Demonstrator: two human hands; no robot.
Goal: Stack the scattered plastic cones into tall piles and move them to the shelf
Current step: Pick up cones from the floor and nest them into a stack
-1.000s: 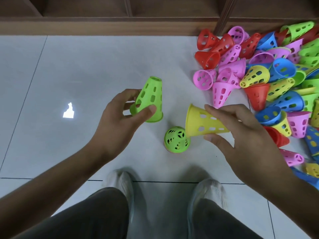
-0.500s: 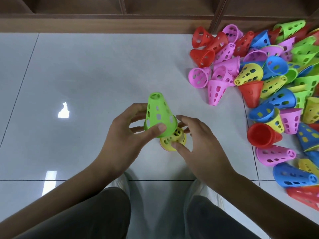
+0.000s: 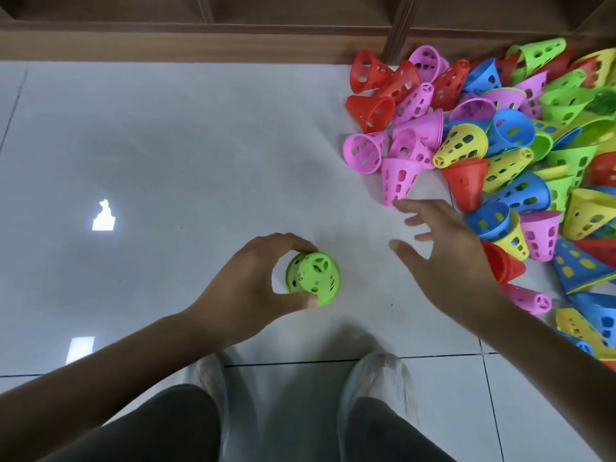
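A short stack topped by a green cone stands upright on the white floor in front of my feet. My left hand is shut around its green top cone. My right hand hovers open, fingers spread, between the stack and the heap, holding nothing. Its fingertips are just below a pink cone that lies at the heap's near edge. The heap of scattered cones, red, pink, yellow, blue and green, fills the right side of the floor.
The wooden shelf base runs along the far edge of the floor, with an upright divider near the heap. My two shoes and knees are at the bottom of the view. Bright light reflections lie on the tiles at left.
The green cone in my left hand has come down onto the stack over the yellow cone. My right hand has let go of the stack and moved right toward the heap, open.
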